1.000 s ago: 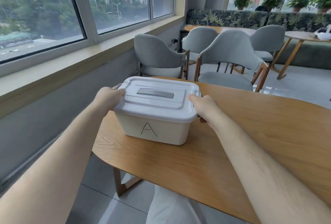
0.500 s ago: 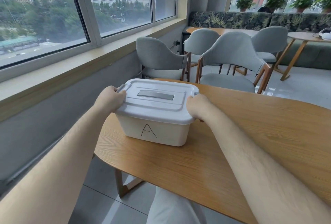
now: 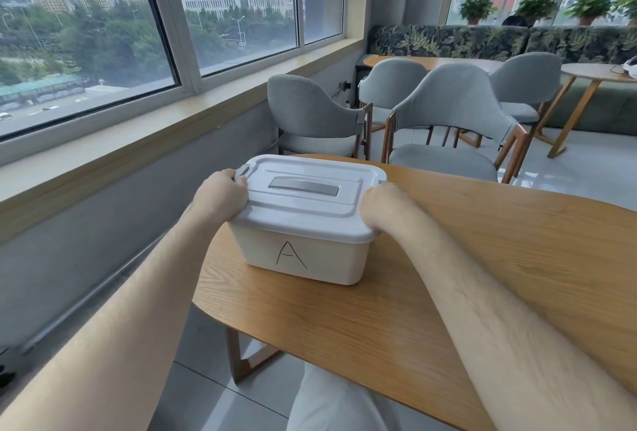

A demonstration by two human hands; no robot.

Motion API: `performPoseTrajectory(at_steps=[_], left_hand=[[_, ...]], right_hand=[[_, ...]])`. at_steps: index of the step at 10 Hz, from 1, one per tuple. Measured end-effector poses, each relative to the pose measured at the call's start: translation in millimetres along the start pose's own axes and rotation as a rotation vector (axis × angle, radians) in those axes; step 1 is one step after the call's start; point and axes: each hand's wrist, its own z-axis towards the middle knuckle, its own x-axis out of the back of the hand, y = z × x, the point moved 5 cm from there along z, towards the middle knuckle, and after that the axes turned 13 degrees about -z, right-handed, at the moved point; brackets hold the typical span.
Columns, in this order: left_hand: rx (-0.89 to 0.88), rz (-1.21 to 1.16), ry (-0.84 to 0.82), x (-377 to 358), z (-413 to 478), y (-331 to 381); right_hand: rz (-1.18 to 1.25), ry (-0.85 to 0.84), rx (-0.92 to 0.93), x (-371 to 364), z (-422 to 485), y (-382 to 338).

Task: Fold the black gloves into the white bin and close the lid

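From the head view, the white bin [image 3: 303,251] marked with an A sits near the window-side end of the wooden table [image 3: 517,258], its lid [image 3: 303,203] already seated flat on top with the grey handle [image 3: 303,187] lying down in its recess. The black gloves are nowhere in sight; I judge they are inside, though the opaque walls hide them.

The step in hand looks like latching the lid. To do it well I should press both short ends at once and evenly, so the lid does not rock up on one side, and keep the bin from sliding toward the table edge close on my left. I should feel each latch seat before letting go.

My left hand [image 3: 220,196] is curled tight over the left end of the lid, fingers wrapped onto the grey latch [image 3: 242,170] there. My right hand [image 3: 379,206] is clenched against the right end, knuckles bent down over the rim; its fingers are hidden behind the hand, so I cannot tell whether they hook the right latch or just press the edge. Both hands are touching the lid, neither open
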Motion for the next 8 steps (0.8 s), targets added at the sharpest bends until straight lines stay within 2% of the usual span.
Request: performPoseTrajectory(at_steps=[2,3,4,5,6,7,8], left_hand=[[0.016,0.083,-0.017,-2,-2,5],[0.008,0.110,-0.021,0,-3,7],[-0.020,0.270,0.012,6,-12,16],[-0.162,0.419,0.066,8,-21,39],[-0.272,0.270,0.036,-7,-43,67],[-0.437,0.073,0.038,-25,-75,102],[-0.515,-0.015,0.007,-41,-101,128]], right_hand=[[0.340,-0.013,-0.144,-8,-2,9],[0.430,0.022,-0.119,-10,-10,14],[0.456,0.060,-0.094,-12,-13,19],[0.454,0.095,-0.040,-9,-22,27],[0.407,0.122,0.003,-5,-33,37],[0.334,0.256,0.024,5,-43,45],[0.306,0.405,0.102,13,-57,47]])
